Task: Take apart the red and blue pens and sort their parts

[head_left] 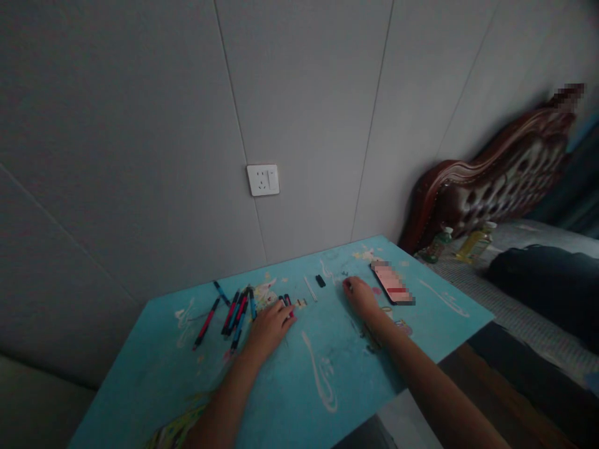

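Observation:
My left hand (271, 323) lies on the blue tabletop, fingers stretched out and apart. Its fingertips are at short red-and-dark pen pieces (289, 304), touching or partly covering them. Just left of it is a loose pile of red and blue pens (239, 312) with dark ends. My right hand (361, 295) is closed in a pinch; something small, dark and reddish shows at its fingertips, too small to name. Between the hands and slightly beyond are a thin white stick (310, 289), like a pen refill, and a small black piece (320, 280).
A phone (390, 284) with a pinkish screen lies right of my right hand. The blue table (178, 374) meets a grey wall with a socket (262, 180). To the right is a bed with a carved headboard (496, 168) and two bottles, one yellow (475, 243), one green (438, 246).

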Demonstrator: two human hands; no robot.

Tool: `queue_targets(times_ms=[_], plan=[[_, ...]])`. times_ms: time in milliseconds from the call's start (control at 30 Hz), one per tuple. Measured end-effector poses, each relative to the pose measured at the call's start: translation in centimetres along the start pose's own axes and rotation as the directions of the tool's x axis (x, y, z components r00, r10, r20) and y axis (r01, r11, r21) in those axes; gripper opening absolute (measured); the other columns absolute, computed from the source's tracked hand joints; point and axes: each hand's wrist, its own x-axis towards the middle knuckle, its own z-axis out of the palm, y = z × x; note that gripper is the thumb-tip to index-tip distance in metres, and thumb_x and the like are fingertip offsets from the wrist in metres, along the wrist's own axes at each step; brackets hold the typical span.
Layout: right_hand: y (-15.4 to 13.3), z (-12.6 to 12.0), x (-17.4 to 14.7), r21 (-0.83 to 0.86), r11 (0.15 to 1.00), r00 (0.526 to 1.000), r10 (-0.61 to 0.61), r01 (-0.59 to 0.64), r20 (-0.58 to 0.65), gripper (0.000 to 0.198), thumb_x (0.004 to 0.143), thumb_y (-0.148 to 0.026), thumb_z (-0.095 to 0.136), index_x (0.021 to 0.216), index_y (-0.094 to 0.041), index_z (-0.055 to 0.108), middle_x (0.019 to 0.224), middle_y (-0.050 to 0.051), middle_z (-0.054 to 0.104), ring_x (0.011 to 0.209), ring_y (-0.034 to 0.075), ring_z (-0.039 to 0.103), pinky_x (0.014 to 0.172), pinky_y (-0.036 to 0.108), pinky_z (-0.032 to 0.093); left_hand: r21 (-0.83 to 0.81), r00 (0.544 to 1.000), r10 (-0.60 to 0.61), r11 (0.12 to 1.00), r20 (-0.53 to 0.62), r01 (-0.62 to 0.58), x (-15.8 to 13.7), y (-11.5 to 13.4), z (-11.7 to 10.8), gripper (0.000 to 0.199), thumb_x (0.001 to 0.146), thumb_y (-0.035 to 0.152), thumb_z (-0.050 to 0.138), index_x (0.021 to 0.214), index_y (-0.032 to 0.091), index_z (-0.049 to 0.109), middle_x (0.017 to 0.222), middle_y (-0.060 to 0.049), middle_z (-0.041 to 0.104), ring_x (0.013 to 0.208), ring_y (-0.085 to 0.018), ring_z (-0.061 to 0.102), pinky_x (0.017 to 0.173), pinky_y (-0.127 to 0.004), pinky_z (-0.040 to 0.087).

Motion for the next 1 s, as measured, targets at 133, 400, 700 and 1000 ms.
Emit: queue_targets(times_ms=[133, 400, 700, 1000], plan=[[2.7, 0.8, 1.0, -0.030, 0.998, 0.999, 0.046, -0.046, -0.004, 0.022, 0.092, -0.023, 0.050, 0.099, -0.012, 0.068, 0.095, 0.010, 0.071, 0.085, 0.018, 0.065, 0.078, 0.026, 0.043, -0.039, 1.000, -0.008, 0.999, -0.025, 0.007, -0.2, -0.4, 0.5, 0.031, 0.098, 0.036, 0.048, 0.125, 0.029, 0.062, 0.104, -0.005, 0.061, 0.096, -0.020, 0.061, 0.085, -0.031, 0.047], [4.6, 1.2, -0.6, -0.034, 0.995, 0.995, 0.097, -0.096, 0.020, 0.025, 0.089, -0.028, 0.052, 0.098, -0.014, 0.070, 0.091, 0.009, 0.071, 0.081, 0.018, 0.065, 0.075, 0.026, 0.044, -0.075, 0.995, -0.085, 0.994, -0.057, 0.081, 0.0, -0.5, 0.9, 0.029, 0.097, 0.034, 0.050, 0.121, 0.027, 0.063, 0.103, -0.006, 0.062, 0.092, -0.020, 0.062, 0.079, -0.031, 0.047], [4.5, 0.9, -0.7, -0.138, 0.974, 0.983, 0.170, -0.178, -0.069, 0.034, 0.094, -0.036, 0.047, 0.103, -0.016, 0.073, 0.096, 0.012, 0.072, 0.085, 0.022, 0.066, 0.077, 0.029, 0.043, 0.000, 0.995, -0.064, 0.998, -0.072, 0.064, -0.1, -0.3, 0.9, 0.027, 0.097, 0.033, 0.051, 0.119, 0.026, 0.064, 0.103, -0.005, 0.063, 0.091, -0.020, 0.063, 0.079, -0.031, 0.049], [3.7, 0.5, -1.3, -0.232, 0.938, 0.965, 0.235, -0.257, -0.119, 0.040, 0.097, -0.039, 0.041, 0.102, -0.016, 0.073, 0.099, 0.015, 0.070, 0.086, 0.023, 0.065, 0.072, 0.029, 0.041, -0.022, 0.983, -0.159, 0.987, -0.089, 0.158, 0.0, -0.5, 0.9, 0.025, 0.096, 0.029, 0.052, 0.117, 0.025, 0.064, 0.108, -0.007, 0.063, 0.095, -0.020, 0.063, 0.080, -0.031, 0.049]])
